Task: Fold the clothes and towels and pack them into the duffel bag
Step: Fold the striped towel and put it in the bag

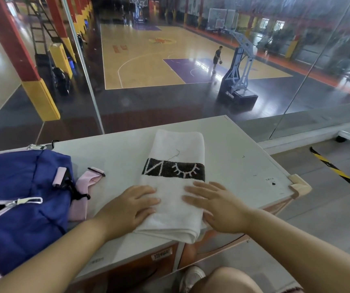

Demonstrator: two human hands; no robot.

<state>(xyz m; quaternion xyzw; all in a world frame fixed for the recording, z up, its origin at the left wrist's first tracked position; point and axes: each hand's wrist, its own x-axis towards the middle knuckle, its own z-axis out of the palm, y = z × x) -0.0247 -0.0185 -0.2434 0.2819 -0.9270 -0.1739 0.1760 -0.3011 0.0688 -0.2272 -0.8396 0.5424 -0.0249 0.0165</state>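
The white towel (173, 187) lies as a long folded strip at the near edge of the tabletop (243, 166). The left hand (131, 206) and right hand (216, 206) press flat, fingers spread, on its near end. Best to square the layers, then halve it for the duffel bag (22, 187) at the left edge.

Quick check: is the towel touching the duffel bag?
Apart. The head view shows bare table between the towel and the bag, including its pink strap.
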